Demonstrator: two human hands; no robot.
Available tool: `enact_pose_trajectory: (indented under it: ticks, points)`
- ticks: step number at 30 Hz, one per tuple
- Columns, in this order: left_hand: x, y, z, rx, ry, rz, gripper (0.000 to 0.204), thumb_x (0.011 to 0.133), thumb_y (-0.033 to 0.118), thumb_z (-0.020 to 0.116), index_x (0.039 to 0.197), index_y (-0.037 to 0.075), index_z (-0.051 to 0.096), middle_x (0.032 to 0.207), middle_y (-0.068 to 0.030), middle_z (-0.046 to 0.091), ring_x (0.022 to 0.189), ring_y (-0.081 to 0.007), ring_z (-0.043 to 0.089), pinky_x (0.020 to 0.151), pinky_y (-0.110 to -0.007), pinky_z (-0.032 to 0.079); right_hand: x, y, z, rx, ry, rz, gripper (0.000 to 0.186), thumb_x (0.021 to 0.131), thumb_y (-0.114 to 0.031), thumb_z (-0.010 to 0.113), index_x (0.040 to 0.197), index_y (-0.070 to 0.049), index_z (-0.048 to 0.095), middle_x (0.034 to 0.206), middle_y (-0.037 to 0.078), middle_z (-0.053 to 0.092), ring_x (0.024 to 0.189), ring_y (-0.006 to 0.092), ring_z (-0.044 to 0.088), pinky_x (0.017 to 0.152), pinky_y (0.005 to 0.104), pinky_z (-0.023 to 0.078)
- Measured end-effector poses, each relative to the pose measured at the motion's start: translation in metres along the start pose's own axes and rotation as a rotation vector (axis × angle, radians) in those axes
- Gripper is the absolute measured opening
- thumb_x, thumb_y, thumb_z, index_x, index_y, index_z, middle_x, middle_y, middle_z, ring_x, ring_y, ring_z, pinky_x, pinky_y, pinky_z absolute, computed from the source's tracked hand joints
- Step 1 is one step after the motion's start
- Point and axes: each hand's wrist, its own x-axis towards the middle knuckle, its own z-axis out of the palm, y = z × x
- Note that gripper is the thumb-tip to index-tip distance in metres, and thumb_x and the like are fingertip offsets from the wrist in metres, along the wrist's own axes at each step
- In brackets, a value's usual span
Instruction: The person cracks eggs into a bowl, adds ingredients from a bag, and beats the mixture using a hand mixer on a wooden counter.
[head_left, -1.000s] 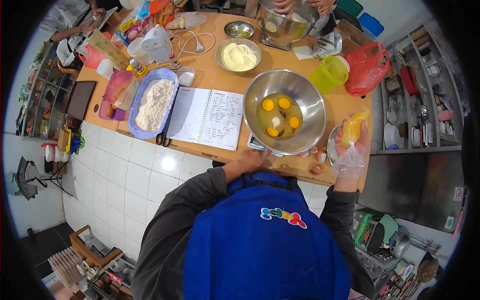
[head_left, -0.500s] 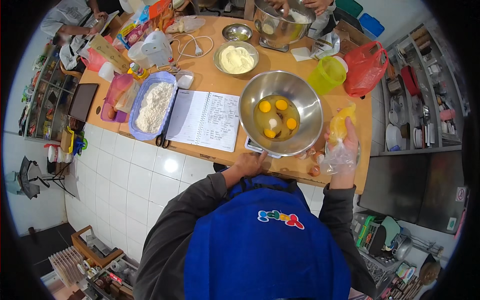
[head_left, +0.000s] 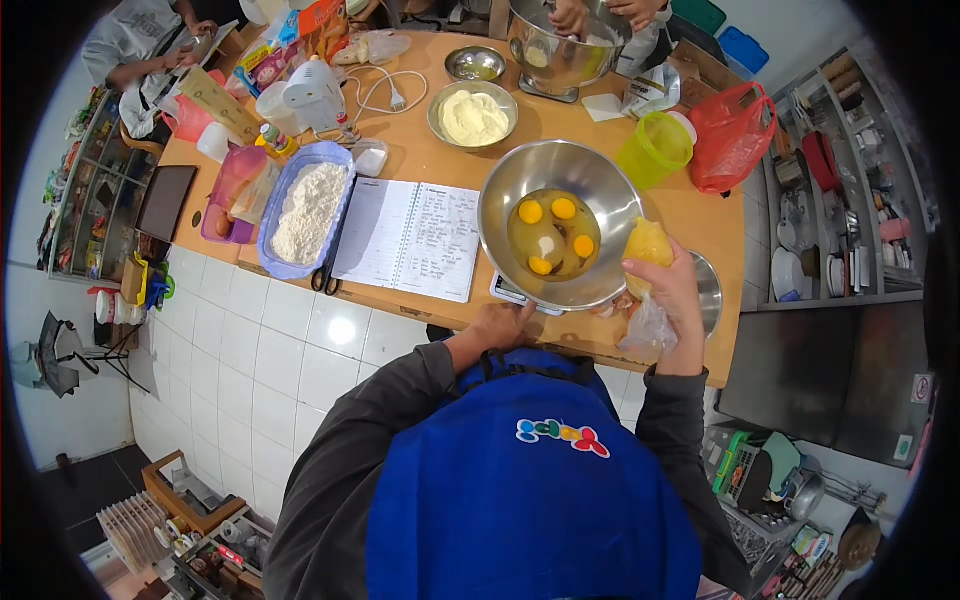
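Note:
My right hand (head_left: 675,295) is closed around a clear plastic bag of yellow paste (head_left: 648,243), held at the right rim of a large steel mixing bowl (head_left: 500,172). The bag's slack end hangs below my fingers. Inside the bowl lie several egg yolks (head_left: 563,208) in clear egg white, with a small pale clump (head_left: 546,245) among them. A kitchen scale (head_left: 512,292) shows under the bowl's near edge. At the table's front edge my left hand (head_left: 500,327) rests empty, a finger stretched to the scale.
Cracked eggshells (head_left: 607,311) and another steel bowl (head_left: 708,290) lie right of the mixing bowl. An open notebook (head_left: 405,240), scissors (head_left: 325,281) and a blue tub of flour (head_left: 310,215) stand left. Beyond is a bowl of pale powder (head_left: 473,118). A co-worker's hands (head_left: 570,18) work in a far bowl.
My right hand has brought the bag of yellow paste leftward to the mixing bowl's rim, uncovering the steel bowl on the right. My left hand has stayed put.

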Motion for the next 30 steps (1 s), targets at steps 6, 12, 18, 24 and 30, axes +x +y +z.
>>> enact_pose_trajectory:
  ticks: [6, 12, 18, 24, 30]
  points:
    - [0.005, 0.006, -0.014, -0.015, -0.154, -0.039, 0.063, 0.080, 0.028, 0.055, 0.134, 0.003, 0.031, 0.087, -0.0180, 0.064, 0.077, -0.0331, 0.065, 0.062, -0.043, 0.052, -0.007, -0.002, 0.003, 0.404, -0.004, 0.053, 0.047, 0.075, -0.008, 0.067, 0.118, 0.001, 0.050, 0.097, 0.013, 0.061, 0.079, 0.0193, 0.063, 0.067, 0.0295, 0.053]
    - [-0.003, 0.006, 0.001, -0.003, -0.014, -0.044, 0.062, 0.081, 0.025, 0.052, 0.136, 0.003, 0.033, 0.096, -0.0211, 0.061, 0.079, -0.0315, 0.065, 0.063, -0.041, 0.052, -0.011, 0.002, 0.000, 0.576, -0.048, 0.063, 0.051, 0.077, -0.013, 0.064, 0.122, 0.000, 0.046, 0.095, 0.014, 0.059, 0.068, 0.0190, 0.061, 0.058, 0.0288, 0.052]
    - [-0.004, 0.004, 0.005, 0.002, -0.067, -0.050, 0.069, 0.081, 0.033, 0.056, 0.137, 0.003, 0.029, 0.097, -0.0213, 0.061, 0.081, -0.0333, 0.064, 0.066, -0.043, 0.052, -0.010, 0.012, 0.001, 0.484, -0.116, 0.051, 0.054, 0.074, -0.016, 0.067, 0.122, -0.001, 0.048, 0.088, 0.010, 0.059, 0.065, 0.0158, 0.059, 0.055, 0.0256, 0.049]
    - [-0.019, 0.001, -0.029, -0.131, -0.180, -0.070, 0.061, 0.082, 0.032, 0.057, 0.131, 0.001, 0.038, 0.096, -0.0201, 0.062, 0.084, -0.0312, 0.064, 0.069, -0.044, 0.051, 0.002, 0.014, -0.003, 0.120, -0.143, 0.116, 0.045, 0.068, -0.008, 0.074, 0.109, 0.002, 0.058, 0.088, 0.007, 0.064, 0.073, 0.0125, 0.060, 0.064, 0.0247, 0.048]
    - [-0.030, 0.017, -0.126, -0.610, -0.169, 0.034, 0.045, 0.085, 0.029, 0.059, 0.116, -0.003, 0.050, 0.087, -0.0168, 0.063, 0.080, -0.0291, 0.062, 0.069, -0.038, 0.048, 0.008, 0.015, 0.005, -0.102, -0.162, 0.132, 0.041, 0.067, -0.005, 0.076, 0.103, 0.003, 0.060, 0.085, 0.004, 0.063, 0.074, 0.0105, 0.059, 0.066, 0.0241, 0.047]
